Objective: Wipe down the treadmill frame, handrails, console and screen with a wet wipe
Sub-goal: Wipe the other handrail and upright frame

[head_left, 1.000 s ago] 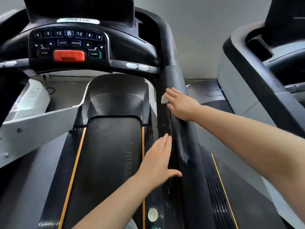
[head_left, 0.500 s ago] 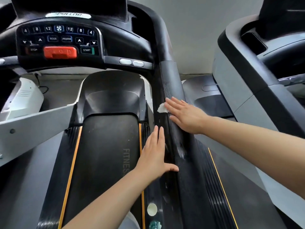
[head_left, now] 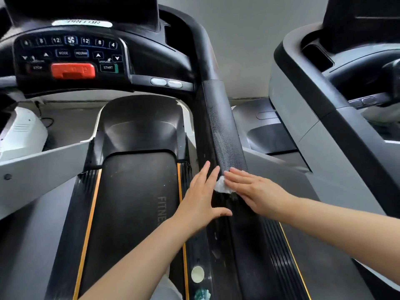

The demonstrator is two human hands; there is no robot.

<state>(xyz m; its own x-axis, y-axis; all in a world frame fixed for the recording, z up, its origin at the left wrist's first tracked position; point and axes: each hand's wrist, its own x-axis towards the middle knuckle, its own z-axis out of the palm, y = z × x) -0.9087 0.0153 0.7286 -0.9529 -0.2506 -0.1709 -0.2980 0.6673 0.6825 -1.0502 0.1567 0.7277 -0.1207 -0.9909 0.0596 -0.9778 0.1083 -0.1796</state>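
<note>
The black right handrail (head_left: 223, 126) of the treadmill runs from the console down toward me, with a wet streak along its top. My right hand (head_left: 253, 191) lies flat on the rail, fingers straight, pressing a crumpled white wet wipe (head_left: 223, 185) against it. My left hand (head_left: 201, 200) rests flat on the rail's inner side, fingers straight, thumb spread, just left of the wipe. The console (head_left: 71, 57) with its buttons and red stop key sits at the upper left, below the dark screen (head_left: 86, 7).
The running belt (head_left: 134, 202) with orange side stripes lies below left. A second treadmill (head_left: 324, 109) stands close on the right. A white unit (head_left: 23, 131) sits on the floor at far left. A round white sticker (head_left: 197, 274) marks the side rail near me.
My right hand slid the wipe down the handrail toward me, leaving a wet streak above it. My left hand stayed on the rail's inner side; the two hands are now close together.
</note>
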